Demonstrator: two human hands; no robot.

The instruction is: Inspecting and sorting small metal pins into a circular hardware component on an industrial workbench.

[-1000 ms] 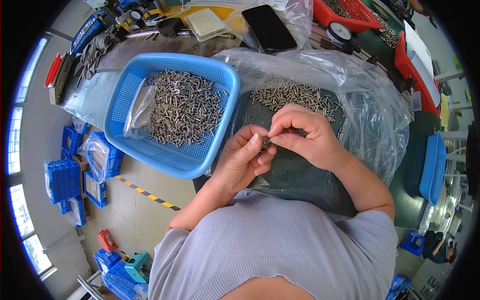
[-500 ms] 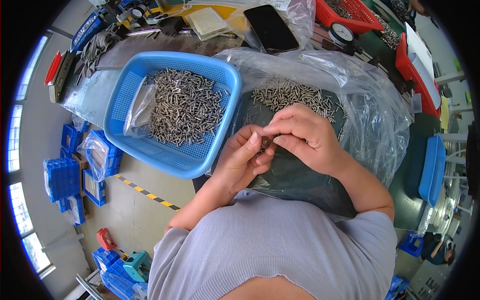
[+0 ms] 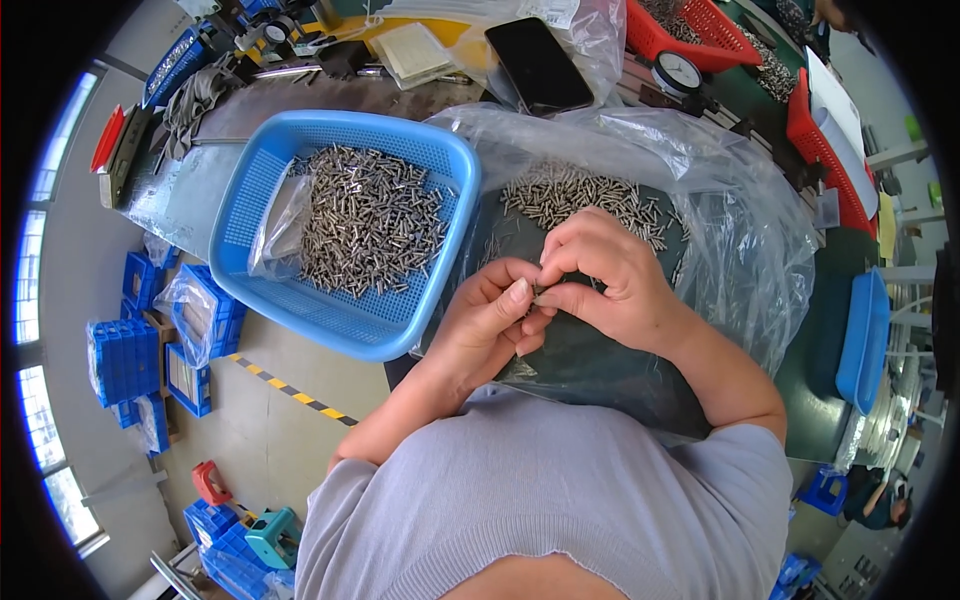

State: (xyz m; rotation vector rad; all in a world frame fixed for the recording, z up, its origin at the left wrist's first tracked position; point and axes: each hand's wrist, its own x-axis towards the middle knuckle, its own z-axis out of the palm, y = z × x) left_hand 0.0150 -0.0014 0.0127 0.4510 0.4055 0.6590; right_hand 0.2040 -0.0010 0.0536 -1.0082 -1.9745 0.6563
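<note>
My left hand [image 3: 492, 315] is closed around small metal pieces, a few of which show between its thumb and curled fingers. Thumb and forefinger of my right hand [image 3: 610, 278] are pinched together at the left fingertips, on a small dark metal part [image 3: 537, 293] that is mostly covered. Just beyond both hands lies a loose pile of short metal pins [image 3: 585, 198] on clear plastic sheeting [image 3: 740, 215]. To the left, a blue perforated basket [image 3: 228, 225] holds many similar pins [image 3: 370, 215] and a clear plastic bag [image 3: 283, 230].
A black phone [image 3: 540, 65] lies on plastic at the back. Beside it stand a dial gauge [image 3: 678, 72] and a red basket [image 3: 745, 50] of metal parts. A blue tray [image 3: 862, 340] sits at the right edge. Blue crates [image 3: 125, 360] stand on the floor at left.
The dark round part that showed between my fingertips is now mostly hidden. My right thumb and forefinger have closed in toward the left fingertips.
</note>
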